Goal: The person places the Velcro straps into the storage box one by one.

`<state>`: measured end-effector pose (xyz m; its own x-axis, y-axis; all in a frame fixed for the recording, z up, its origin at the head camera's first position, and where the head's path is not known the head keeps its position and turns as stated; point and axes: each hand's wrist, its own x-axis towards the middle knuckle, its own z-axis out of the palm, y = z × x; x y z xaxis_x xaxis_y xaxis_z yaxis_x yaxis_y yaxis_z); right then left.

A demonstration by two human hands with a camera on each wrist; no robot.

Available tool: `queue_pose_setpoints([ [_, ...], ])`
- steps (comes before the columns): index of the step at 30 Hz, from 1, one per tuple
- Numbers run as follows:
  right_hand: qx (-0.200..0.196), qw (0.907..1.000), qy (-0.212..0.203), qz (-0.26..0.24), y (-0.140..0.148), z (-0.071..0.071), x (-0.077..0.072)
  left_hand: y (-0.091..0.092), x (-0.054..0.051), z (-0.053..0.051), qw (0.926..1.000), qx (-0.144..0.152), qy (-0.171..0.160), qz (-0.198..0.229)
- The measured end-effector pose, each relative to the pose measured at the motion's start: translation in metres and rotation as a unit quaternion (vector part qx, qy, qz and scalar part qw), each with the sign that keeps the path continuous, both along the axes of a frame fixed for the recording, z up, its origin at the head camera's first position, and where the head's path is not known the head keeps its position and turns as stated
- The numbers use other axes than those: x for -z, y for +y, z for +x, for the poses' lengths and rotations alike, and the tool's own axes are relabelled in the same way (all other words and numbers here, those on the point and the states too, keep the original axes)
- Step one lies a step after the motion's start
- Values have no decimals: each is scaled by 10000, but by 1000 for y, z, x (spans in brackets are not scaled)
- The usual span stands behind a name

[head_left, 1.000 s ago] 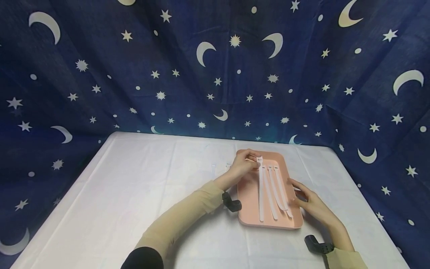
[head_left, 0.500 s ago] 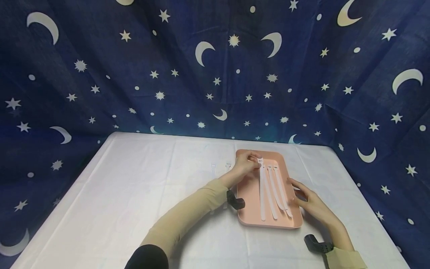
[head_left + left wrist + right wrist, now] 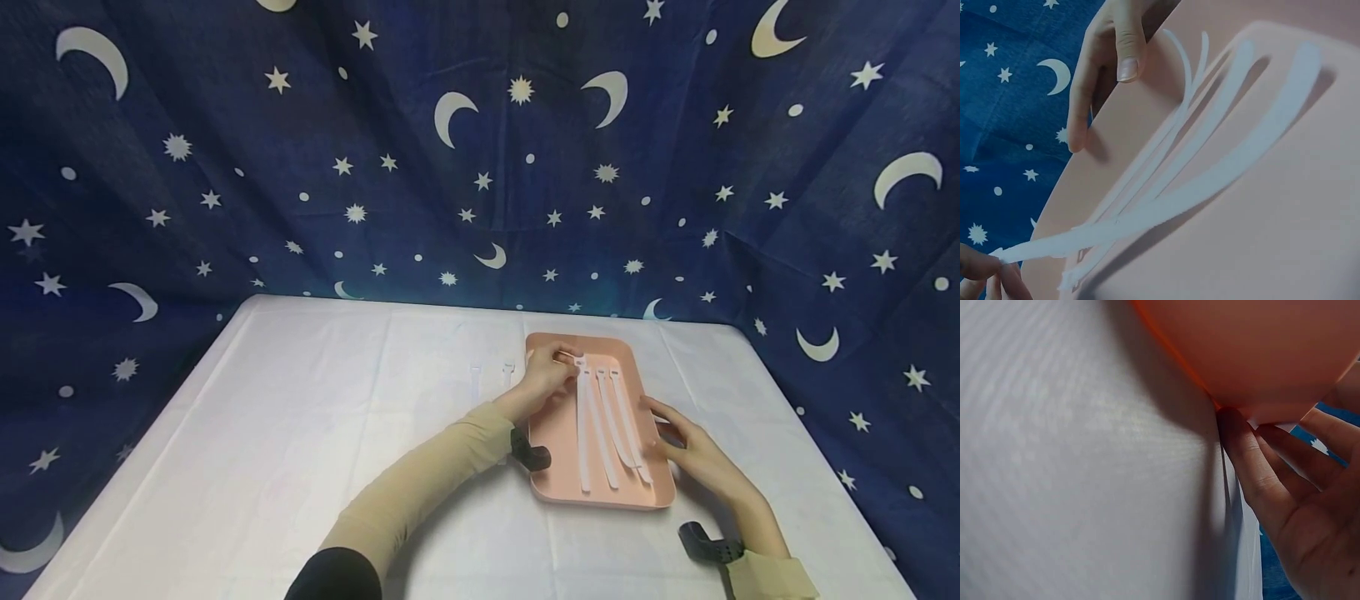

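In the head view, my left hand point(image 3: 546, 373) reaches over a pink tray point(image 3: 558, 485) and pinches the slotted end of a white cable strap point(image 3: 583, 442). The left wrist view has this strap point(image 3: 1179, 206) curving from the fingertips, its near end raised and its far end low over the tray floor. Several other white cable straps point(image 3: 622, 408) lie to its right, roughly lengthwise. My right hand point(image 3: 701, 454) rests against the tray's right side. Its extended fingers touch the outer wall in the right wrist view, where the tray's inside is hidden.
Two more straps lie on the white-covered table point(image 3: 300, 417) left of the tray: a pale, faint strap point(image 3: 476, 382) and a strap with a darker slot point(image 3: 508, 371), both partly behind the left arm. A dark blue curtain point(image 3: 405, 125) with moons and stars hangs behind.
My left hand lowers slightly towards the tray with the strap, and the left forearm shifts a little right, uncovering more of the straps on the table. The right hand stays put.
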<state>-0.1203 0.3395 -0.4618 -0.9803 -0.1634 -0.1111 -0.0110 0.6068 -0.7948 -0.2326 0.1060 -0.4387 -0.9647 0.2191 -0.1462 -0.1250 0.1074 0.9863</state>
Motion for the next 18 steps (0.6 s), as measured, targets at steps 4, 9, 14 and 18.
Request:
queue_pose_setpoints([
  [4,-15,10000,28,-16,1,0,1,1,2,1,9999,-16,-134,52],
  [9,-69,9999,96,-18,1,0,0,2,5,0,9997,-30,-228,-12],
  [14,-65,9999,95,16,1,0,0,2,6,0,9996,-25,-274,-23],
  [18,-75,9999,93,-44,1,0,0,2,6,0,9996,-12,-295,-36],
])
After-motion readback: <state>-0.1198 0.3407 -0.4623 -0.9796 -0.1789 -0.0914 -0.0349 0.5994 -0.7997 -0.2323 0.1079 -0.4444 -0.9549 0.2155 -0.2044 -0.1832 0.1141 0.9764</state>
